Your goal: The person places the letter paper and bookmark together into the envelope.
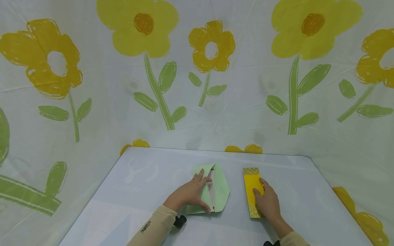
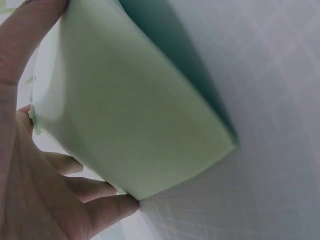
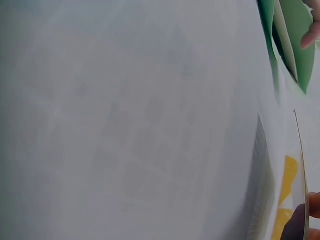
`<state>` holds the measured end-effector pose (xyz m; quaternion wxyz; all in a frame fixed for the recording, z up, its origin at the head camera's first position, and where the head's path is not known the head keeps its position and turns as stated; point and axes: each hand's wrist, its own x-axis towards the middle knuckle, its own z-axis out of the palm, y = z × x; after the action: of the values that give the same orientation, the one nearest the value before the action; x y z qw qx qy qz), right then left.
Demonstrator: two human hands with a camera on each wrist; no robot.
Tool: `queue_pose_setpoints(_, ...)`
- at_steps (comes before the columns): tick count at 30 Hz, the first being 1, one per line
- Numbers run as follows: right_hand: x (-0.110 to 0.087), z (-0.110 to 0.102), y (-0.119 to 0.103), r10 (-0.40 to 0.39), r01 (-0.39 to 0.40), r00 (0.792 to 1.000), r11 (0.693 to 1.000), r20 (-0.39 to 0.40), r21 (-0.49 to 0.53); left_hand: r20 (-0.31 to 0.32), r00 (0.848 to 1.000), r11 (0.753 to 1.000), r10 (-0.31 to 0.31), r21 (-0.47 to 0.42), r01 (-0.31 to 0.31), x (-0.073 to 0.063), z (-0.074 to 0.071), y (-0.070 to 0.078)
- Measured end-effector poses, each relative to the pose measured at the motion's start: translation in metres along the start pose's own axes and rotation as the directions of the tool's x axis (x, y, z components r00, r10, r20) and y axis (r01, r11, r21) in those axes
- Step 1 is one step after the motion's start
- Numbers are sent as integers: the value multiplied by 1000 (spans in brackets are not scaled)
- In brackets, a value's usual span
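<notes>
A light green paper envelope (image 1: pixel 222 191) lies on the table with a gap along its middle. Pale paper (image 1: pixel 211 188) with small red marks at both ends shows in that gap. My left hand (image 1: pixel 192 192) grips the envelope's left part, thumb near the front edge and fingers spread toward the back. In the left wrist view, the green sheet (image 2: pixel 135 105) bows up between thumb and fingers. To the right, my right hand (image 1: pixel 268 201) pinches the right long edge of a flat yellow card (image 1: pixel 252 188) with gold-patterned ends. The right wrist view shows this card (image 3: pixel 290 180) edge-on, tilted up.
The pale printed table (image 1: pixel 147 191) has rounded far corners. Around it hangs a white cloth (image 1: pixel 240 102) printed with yellow flowers and green leaves. A black wrist strap piece (image 1: pixel 180 221) sits at the left sleeve.
</notes>
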<state>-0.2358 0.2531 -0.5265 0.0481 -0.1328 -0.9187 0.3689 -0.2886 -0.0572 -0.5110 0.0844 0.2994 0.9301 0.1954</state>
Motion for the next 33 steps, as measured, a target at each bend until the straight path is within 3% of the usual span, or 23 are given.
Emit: queue_pose_setpoints(33,0,6,-5,-3,3,1000,1000,-11,27,3,1000,1000,-9,26,9,3,3,-1)
